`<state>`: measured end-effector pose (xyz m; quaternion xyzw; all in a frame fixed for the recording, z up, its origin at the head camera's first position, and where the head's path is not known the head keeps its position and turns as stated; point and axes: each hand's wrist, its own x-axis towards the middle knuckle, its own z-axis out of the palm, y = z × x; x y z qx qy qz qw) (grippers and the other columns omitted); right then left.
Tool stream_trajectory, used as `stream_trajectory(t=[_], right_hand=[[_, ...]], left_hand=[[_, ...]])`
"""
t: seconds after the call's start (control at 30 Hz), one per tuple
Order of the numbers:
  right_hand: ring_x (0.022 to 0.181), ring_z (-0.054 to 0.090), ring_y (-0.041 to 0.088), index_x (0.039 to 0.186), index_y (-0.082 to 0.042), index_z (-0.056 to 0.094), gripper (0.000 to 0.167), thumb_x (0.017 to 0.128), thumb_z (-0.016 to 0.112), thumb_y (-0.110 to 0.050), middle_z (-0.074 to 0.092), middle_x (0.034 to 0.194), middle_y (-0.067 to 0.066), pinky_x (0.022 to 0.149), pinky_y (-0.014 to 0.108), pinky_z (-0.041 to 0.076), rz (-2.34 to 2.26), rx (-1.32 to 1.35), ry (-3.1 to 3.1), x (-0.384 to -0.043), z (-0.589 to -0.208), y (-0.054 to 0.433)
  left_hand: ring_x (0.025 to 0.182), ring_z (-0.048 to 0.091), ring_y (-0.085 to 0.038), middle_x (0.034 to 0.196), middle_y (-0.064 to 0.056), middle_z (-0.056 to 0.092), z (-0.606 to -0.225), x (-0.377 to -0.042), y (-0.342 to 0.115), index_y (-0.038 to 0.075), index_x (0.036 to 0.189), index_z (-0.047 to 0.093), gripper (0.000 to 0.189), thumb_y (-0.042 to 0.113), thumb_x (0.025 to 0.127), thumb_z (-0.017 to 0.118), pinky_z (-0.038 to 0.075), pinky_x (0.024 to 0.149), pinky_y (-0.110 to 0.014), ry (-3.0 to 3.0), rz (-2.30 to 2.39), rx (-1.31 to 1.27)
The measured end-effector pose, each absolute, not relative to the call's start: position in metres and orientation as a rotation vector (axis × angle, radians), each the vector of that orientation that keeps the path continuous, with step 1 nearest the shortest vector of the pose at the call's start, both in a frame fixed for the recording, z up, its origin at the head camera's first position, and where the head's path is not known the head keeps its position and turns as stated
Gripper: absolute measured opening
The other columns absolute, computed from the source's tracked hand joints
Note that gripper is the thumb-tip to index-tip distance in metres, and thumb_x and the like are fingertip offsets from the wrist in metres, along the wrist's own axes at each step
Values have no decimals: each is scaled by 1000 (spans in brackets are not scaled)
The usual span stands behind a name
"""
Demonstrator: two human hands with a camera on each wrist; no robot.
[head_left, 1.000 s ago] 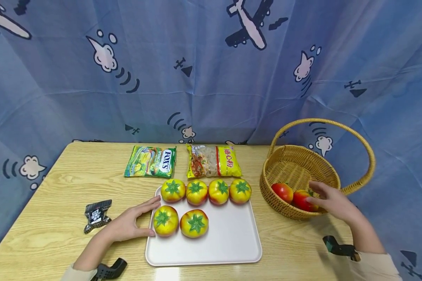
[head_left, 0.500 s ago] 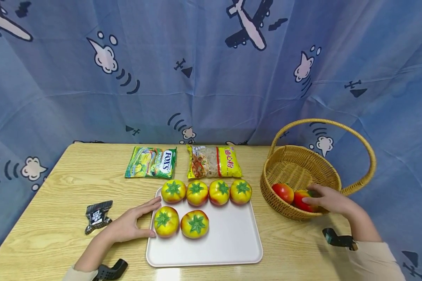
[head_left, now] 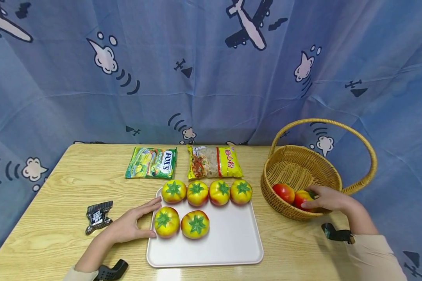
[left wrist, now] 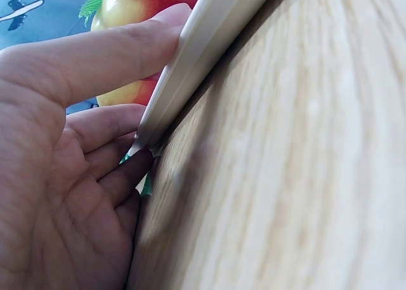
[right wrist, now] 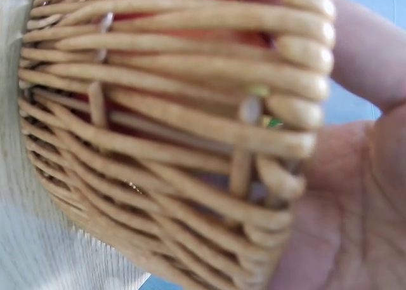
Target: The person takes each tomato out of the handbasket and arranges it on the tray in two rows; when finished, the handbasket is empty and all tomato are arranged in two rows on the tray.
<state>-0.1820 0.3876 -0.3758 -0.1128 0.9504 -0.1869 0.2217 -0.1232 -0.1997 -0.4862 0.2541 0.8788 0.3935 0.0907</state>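
Note:
In the head view my left hand (head_left: 133, 223) lies at the left side of a white tray (head_left: 228, 242). Its thumb and fairly straight fingers touch the tray's rim (left wrist: 181, 65), beside a yellow-red tomato (head_left: 167, 221). Another tomato (head_left: 195, 224) sits to the right of that one, and several more line the tray's far edge. My right hand (head_left: 328, 201) reaches over the near rim of a wicker basket (head_left: 279, 205) and holds a red-yellow tomato (head_left: 300, 200) between thumb and fingers. A second red tomato (head_left: 283, 193) lies left of it. The basket wall hides most of that grip in the right wrist view.
Behind the tray lie a green FOX'S bag (head_left: 151, 162) and a yellow pasta bag (head_left: 214, 162). A small black packet (head_left: 97, 216) is left of my left hand. The basket's tall handle (head_left: 320, 121) arches over it. A blue curtain (head_left: 211, 78) hangs behind the table.
The tomato under my right hand has turned a little and shows more yellow. My right wrist has shifted slightly, while my left hand stays at the tray.

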Motion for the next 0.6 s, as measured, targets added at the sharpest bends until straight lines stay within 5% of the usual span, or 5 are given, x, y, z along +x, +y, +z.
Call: stream_trajectory(t=[0.33, 0.6], right_hand=[[113, 47, 54, 128, 20, 41, 84, 79, 74, -39, 48, 124, 40, 89, 62, 43, -472, -300, 2724, -179, -379, 384], [96, 56, 40, 125, 18, 45, 82, 74, 78, -38, 57, 112, 34, 80, 53, 48, -470, -282, 2843, -176, -378, 384]], left_hand=[[139, 31, -37, 155, -6, 30, -487, -123, -200, 11, 142, 45, 83, 48, 73, 76, 30, 107, -59, 2616, 1164, 758], [138, 31, -37, 155, -5, 30, -487, -124, -200, 12, 142, 46, 82, 47, 74, 76, 31, 107, -59, 2619, 1167, 763]])
